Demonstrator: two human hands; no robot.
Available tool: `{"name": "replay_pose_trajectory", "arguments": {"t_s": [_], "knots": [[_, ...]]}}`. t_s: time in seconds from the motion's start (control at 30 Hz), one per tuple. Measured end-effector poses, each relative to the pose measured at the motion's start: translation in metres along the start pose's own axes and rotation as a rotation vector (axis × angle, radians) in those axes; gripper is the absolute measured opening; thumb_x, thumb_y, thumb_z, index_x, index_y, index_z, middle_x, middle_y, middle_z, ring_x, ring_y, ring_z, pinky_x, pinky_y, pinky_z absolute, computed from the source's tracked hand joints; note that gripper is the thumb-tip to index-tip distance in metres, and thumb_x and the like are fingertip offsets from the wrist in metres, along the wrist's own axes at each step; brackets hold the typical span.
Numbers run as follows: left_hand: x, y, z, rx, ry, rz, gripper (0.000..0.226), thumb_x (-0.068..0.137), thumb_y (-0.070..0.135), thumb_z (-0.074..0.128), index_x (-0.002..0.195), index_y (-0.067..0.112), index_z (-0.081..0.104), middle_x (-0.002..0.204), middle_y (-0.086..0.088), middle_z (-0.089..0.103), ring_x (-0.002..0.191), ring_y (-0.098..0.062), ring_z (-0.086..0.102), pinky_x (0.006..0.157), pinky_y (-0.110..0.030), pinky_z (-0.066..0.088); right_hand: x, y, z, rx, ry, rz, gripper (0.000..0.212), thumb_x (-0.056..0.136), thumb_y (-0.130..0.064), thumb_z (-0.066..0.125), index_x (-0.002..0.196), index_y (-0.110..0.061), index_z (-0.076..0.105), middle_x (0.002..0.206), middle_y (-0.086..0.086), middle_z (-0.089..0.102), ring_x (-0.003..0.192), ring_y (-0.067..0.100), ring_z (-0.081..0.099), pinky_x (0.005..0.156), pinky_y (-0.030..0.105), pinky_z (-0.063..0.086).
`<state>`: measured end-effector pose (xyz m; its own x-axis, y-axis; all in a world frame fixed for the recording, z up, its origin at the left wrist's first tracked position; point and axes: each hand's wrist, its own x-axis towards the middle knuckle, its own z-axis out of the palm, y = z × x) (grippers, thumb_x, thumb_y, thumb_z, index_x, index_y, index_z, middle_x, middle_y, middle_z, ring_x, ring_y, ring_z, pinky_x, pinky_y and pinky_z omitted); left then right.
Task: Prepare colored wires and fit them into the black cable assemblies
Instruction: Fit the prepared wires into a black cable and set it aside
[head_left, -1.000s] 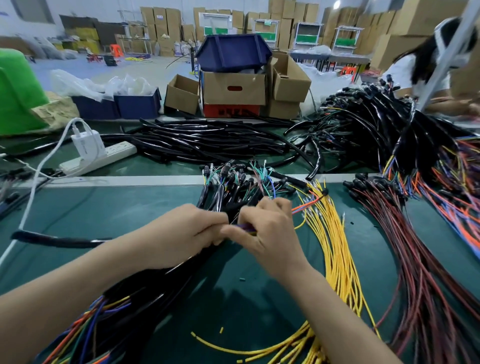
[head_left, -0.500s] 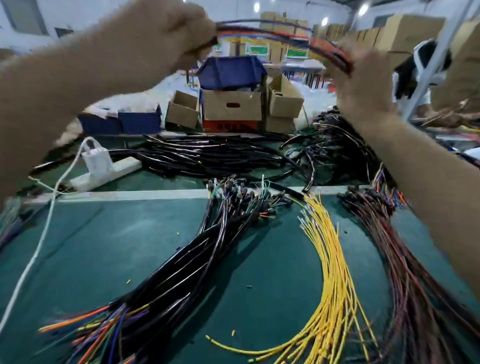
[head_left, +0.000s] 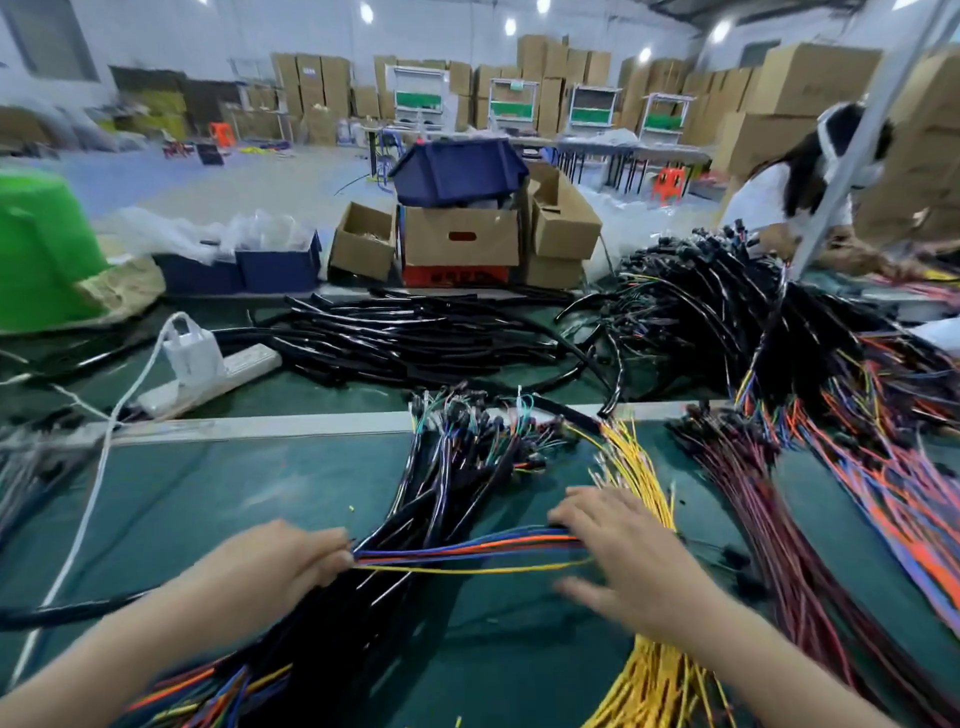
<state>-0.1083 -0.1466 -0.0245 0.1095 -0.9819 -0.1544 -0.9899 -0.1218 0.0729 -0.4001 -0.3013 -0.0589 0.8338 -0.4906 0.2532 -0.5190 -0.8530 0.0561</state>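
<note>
My left hand (head_left: 280, 561) is shut on one end of a thin bundle of blue, orange and yellow wires (head_left: 467, 553). The bundle stretches level to the right, low over the green mat. My right hand (head_left: 631, 556) hovers at its other end with fingers and thumb spread; the wire ends run in under its fingers. A thick bundle of black cable assemblies (head_left: 441, 499) with coloured leads lies under the stretched wires. Yellow wires (head_left: 636, 462) lie in a fan beneath my right hand, and dark red wires (head_left: 753, 509) lie further right.
Heaps of black cables (head_left: 415, 338) fill the back of the table, with a tangled pile (head_left: 727, 312) at right. A power strip (head_left: 208, 387) and white cord (head_left: 88, 519) lie at left. Cardboard boxes (head_left: 460, 241) and a green bin (head_left: 41, 260) stand behind; another person (head_left: 779, 192) works at far right.
Both hands came down from head height to just above the mat with the coloured wires. The right hand's fingers have spread apart.
</note>
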Motion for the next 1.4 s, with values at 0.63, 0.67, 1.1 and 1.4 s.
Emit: {"name": "replay_pose_trajectory", "arguments": {"t_s": [0.63,0.67,1.1,1.4], "knots": [[-0.003,0.016,0.026,0.226,0.059,0.303,0.041,0.094,0.054,0.011,0.098,0.019,0.034,0.100,-0.001,0.060,0.089,-0.035,0.059,0.073,-0.042,0.045,0.025,-0.073,-0.004,-0.075,0.061,-0.245,0.044,0.094,-0.043,0.028,0.068,-0.016,0.052,0.044,-0.003,0.054,0.032,0.018,0.050,0.033,0.023,0.032],[-0.003,0.016,0.025,0.257,0.053,0.314,0.036,0.097,0.051,0.014,0.097,0.020,0.032,0.098,-0.001,0.060,0.087,-0.036,0.059,0.071,-0.043,0.044,0.025,-0.073,-0.004,-0.078,0.028,-0.260,0.045,0.094,-0.044,0.025,0.070,-0.016,0.052,0.046,-0.002,0.057,0.035,0.020,0.053,0.035,0.024,0.033],[0.004,0.022,0.017,0.282,0.046,0.368,0.023,0.100,0.046,0.020,0.089,0.025,0.022,0.095,-0.007,0.062,0.084,-0.038,0.059,0.060,-0.038,0.034,0.035,-0.070,-0.008,0.181,-0.241,-0.150,0.028,0.097,-0.046,0.041,0.100,-0.019,0.042,0.100,0.004,0.063,0.091,0.029,0.059,0.068,0.036,0.038],[0.013,0.034,0.017,0.212,0.081,0.382,0.023,0.101,0.042,0.023,0.088,0.024,0.021,0.081,-0.012,0.059,0.075,-0.041,0.058,0.056,-0.037,0.031,0.035,-0.051,-0.008,-0.141,-0.302,-0.208,0.023,0.102,-0.039,0.029,0.089,-0.020,0.028,0.085,0.004,0.063,0.064,0.030,0.053,0.055,0.035,0.034]]}}
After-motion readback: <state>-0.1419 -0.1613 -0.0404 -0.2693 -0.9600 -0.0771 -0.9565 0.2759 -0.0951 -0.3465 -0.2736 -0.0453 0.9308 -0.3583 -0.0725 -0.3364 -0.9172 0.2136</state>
